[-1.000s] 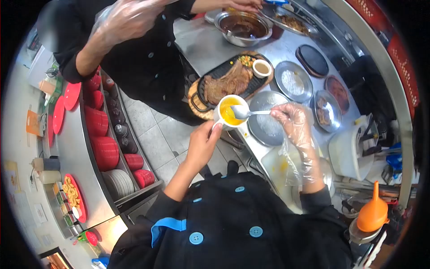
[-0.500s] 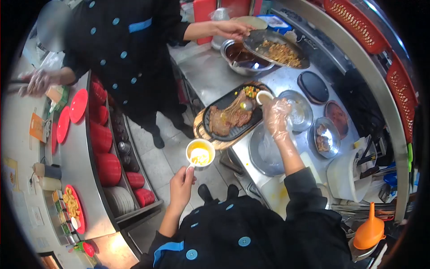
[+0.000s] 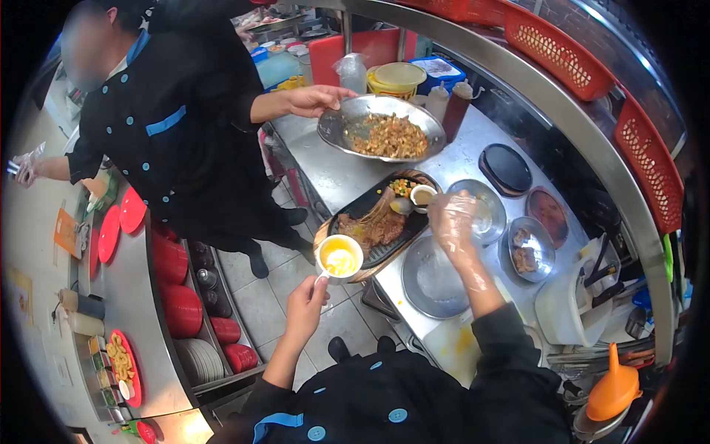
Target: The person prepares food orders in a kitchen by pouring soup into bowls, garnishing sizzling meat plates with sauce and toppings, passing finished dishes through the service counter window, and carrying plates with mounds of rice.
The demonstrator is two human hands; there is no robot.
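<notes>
Steel counter [image 3: 325, 174]: in the head view, it ran beneath and beyond the iron platter [image 3: 388, 250], which sat on a wooden board [image 3: 323, 235].
Steak [image 3: 373, 222]: it lay on the iron platter, with mixed vegetables [image 3: 403, 186] and a sauce cup [image 3: 423, 196] at the platter's far end.
White mug [image 3: 344, 278]: it was held at the platter's near end, with yellow liquid [image 3: 340, 255] inside; whether it touched the board could not be told.
Left hand [image 3: 305, 307]: bare, its fingers were closed around the mug's handle.
Right hand [image 3: 458, 229]: gloved, at the platter's right, it had its fingers drawn together on a spoon [image 3: 403, 206]; their exact placement was blurred.
Spoon bowl: it was over the steak's far part, beside the sauce cup; contact with the meat could not be told.
Co-worker's hand [image 3: 319, 100]: beyond the platter, it gripped a steel pan [image 3: 336, 133] of chopped food [image 3: 392, 137].
Round pan [image 3: 433, 285]: it stood just right of the platter.
Spooning: a low bowl, tipped slowly, would probably have kept liquid on the steak and out of the sauce cup; an upright mug close by would likely have shortened the carry and caught drips.
</notes>
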